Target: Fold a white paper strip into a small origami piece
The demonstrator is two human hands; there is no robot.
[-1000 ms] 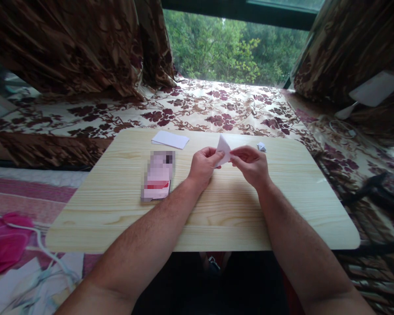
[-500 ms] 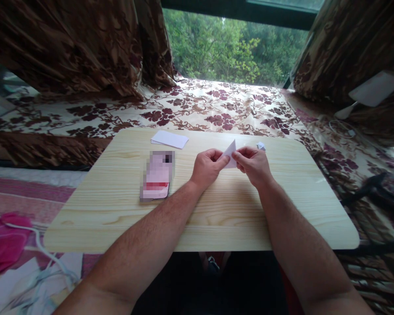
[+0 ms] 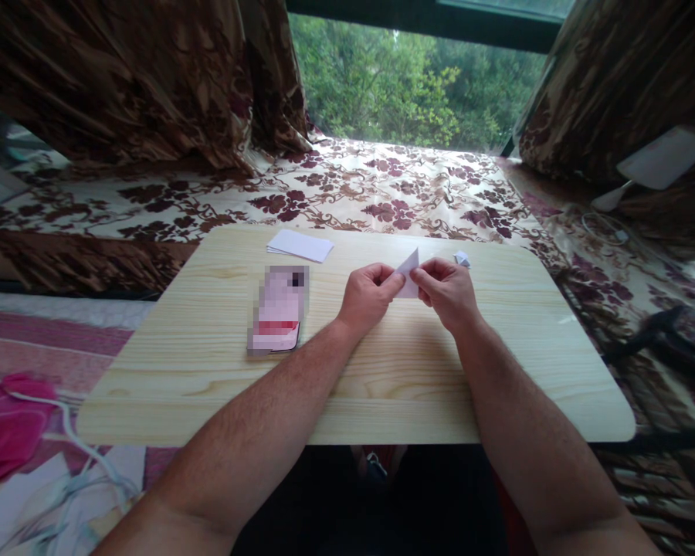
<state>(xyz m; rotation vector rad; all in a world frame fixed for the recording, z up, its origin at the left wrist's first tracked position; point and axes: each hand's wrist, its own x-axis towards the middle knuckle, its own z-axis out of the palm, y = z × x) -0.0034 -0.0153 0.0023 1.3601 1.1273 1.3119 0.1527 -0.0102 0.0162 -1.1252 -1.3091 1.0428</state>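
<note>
A piece of white paper (image 3: 408, 279), with a pointed upper corner, is held up over the wooden table (image 3: 208, 394). My left hand (image 3: 371, 293) pinches it from the left between thumb and fingers. From the right, my right hand (image 3: 447, 290) grips its edge, fingertips close to the left thumb. Parts of the paper are hidden behind the fingers. Just beyond my right hand lies a small folded white paper piece (image 3: 462, 259). A stack of white paper strips (image 3: 300, 245) rests at the table's back left.
Left of my forearms lies a phone (image 3: 278, 309), partly pixelated. Behind the table a floral-covered ledge (image 3: 394, 185) runs below the window. A white lamp (image 3: 666, 158) stands at the right. Pink cloth (image 3: 11, 432) and white cables (image 3: 69, 421) lie at the lower left.
Both hands stay almost still around the paper. The whole view has shifted only very slightly.
</note>
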